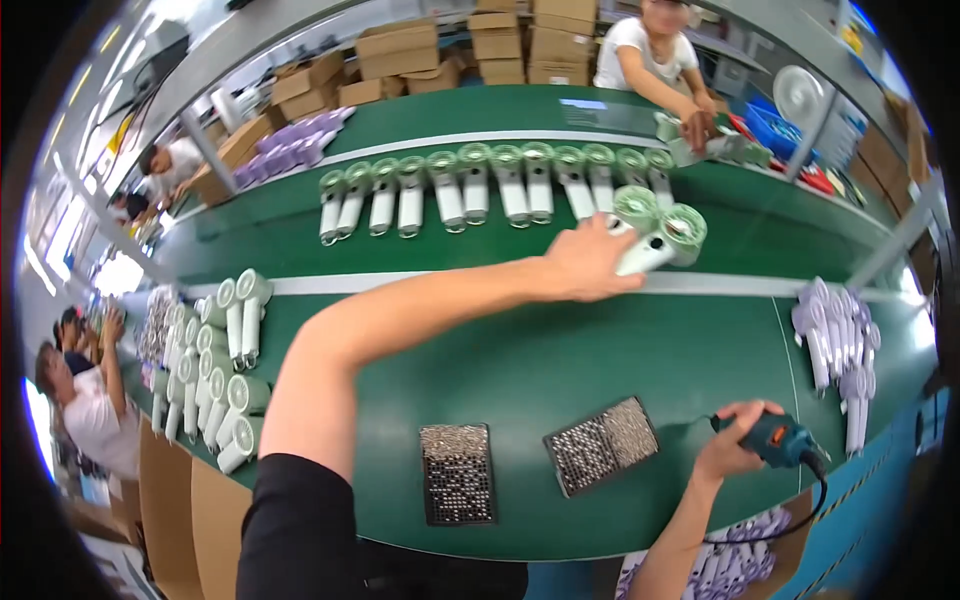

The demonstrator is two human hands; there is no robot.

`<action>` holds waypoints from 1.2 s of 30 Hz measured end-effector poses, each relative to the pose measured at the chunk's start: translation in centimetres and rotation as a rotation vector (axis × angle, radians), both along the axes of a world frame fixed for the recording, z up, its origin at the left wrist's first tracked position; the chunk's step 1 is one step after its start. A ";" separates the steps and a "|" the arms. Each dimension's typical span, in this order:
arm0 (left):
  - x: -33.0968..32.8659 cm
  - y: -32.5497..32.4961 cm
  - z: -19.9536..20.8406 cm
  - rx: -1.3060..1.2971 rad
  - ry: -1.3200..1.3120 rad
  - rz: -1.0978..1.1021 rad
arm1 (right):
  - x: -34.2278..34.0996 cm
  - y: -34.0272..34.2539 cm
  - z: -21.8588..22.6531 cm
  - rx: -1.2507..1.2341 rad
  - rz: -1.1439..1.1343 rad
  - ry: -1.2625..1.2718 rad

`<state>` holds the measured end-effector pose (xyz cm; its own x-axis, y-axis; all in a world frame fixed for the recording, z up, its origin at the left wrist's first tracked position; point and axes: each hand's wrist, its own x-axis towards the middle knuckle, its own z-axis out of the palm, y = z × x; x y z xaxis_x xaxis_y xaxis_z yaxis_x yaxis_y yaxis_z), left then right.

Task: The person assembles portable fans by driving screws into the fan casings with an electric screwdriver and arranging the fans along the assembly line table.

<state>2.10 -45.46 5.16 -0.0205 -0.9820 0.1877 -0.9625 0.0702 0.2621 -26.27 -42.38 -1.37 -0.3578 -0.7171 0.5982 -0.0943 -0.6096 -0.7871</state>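
Note:
My left hand (592,262) reaches across to the far side of the green bench, closed around the white handles of two handheld fans. One fan has its pale green round head (684,236) lying to the right; the other green fan head (636,204) is just behind it. At the near right, my right hand (735,447) grips a teal and black electric screwdriver (783,440), its cord trailing off downward. Between my arms lie two black trays of small screws, one upright tray (428,500) and one tilted tray (557,470).
Several green-and-white fans (475,185) stand in a row on the far belt. More green fans (215,385) crowd the left end, and purple fans (835,325) lie at the right. A co-worker (650,60) handles parts across the bench. A metal post (895,235) rises at right.

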 end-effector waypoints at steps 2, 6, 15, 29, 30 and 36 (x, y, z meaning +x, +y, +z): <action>4.6 3.6 2.8 0.096 0.045 0.202 | -0.4 -0.1 -0.1 -0.023 -0.031 0.054; 16.8 10.1 3.7 -0.124 -0.005 0.572 | -1.3 -0.5 -0.1 -0.082 -0.080 0.143; 43.1 22.1 -2.3 -0.039 -0.046 1.277 | 1.2 -1.2 1.6 -0.195 -0.198 0.085; 47.7 20.5 -7.7 0.254 -0.101 1.117 | -8.0 -4.5 -2.5 0.024 -0.223 -0.057; 47.7 20.6 -7.0 0.271 -0.073 1.033 | -3.9 -2.6 0.2 0.082 -0.072 -0.331; 44.5 26.8 -0.9 -0.021 -0.101 0.765 | -0.9 -1.8 0.4 0.022 -0.128 -0.228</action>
